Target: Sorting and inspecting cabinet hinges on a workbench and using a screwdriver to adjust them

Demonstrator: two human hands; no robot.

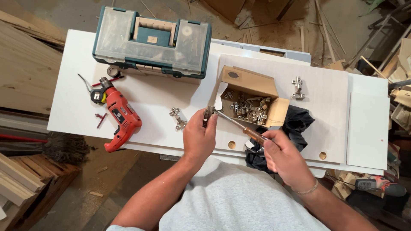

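Small metal cabinet hinge (pixel 208 114) at frame centre sits pinched in the left hand (pixel 199 139); the right hand (pixel 282 158) is closed around a wooden-handled screwdriver (pixel 239 126), tip touching the hinge, above the white bench (pixel 150 92).

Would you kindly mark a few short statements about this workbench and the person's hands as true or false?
1. The left hand holds a metal hinge. True.
2. The right hand holds a hammer. False: it grips a wooden-handled screwdriver.
3. The cardboard box is closed. False: it is open, with metal hinges inside.
4. The red drill lies on the white board, untouched. True.
5. The toolbox is open. False: its lid is shut.
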